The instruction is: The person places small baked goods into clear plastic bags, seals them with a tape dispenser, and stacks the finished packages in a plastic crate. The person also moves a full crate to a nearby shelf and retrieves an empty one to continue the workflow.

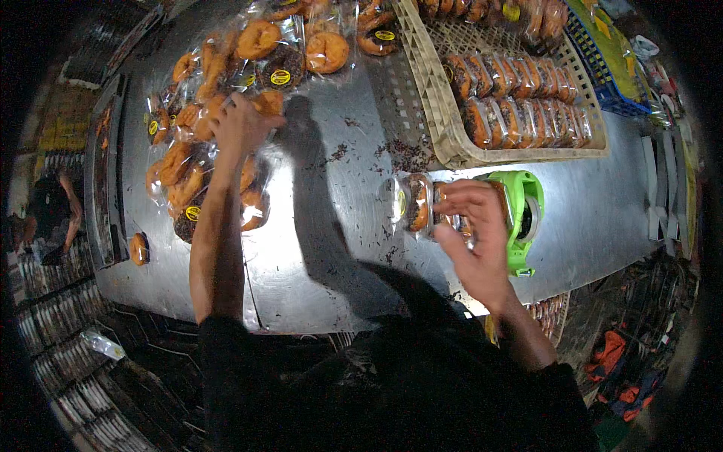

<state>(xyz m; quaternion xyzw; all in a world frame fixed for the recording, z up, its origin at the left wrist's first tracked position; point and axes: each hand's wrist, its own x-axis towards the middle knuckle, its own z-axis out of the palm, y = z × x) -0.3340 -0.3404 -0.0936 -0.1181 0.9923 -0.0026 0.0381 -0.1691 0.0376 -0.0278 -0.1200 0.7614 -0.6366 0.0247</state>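
Note:
At the left of the metal table lies a heap of doughnuts in clear plastic bags (pixel 186 181), some bearing yellow stickers. My left hand (pixel 243 121) reaches over this heap, its fingers on or just above a bagged doughnut (pixel 268 103); whether it grips one is unclear. On the right, my right hand (pixel 474 237) is beside a short row of bagged doughnuts standing on edge (pixel 418 203), thumb and fingers spread around its near side. Right behind that row stands a green tape dispenser (pixel 518 226) with a roll of tape.
A cream plastic crate (pixel 519 155) holds rows of bagged doughnuts at the back right, with a blue crate (pixel 610 85) beside it. Dark sprinkles (pixel 404 155) are scattered on the table. A lone doughnut (pixel 139 249) lies at the left edge. Another person (pixel 53 212) is at far left.

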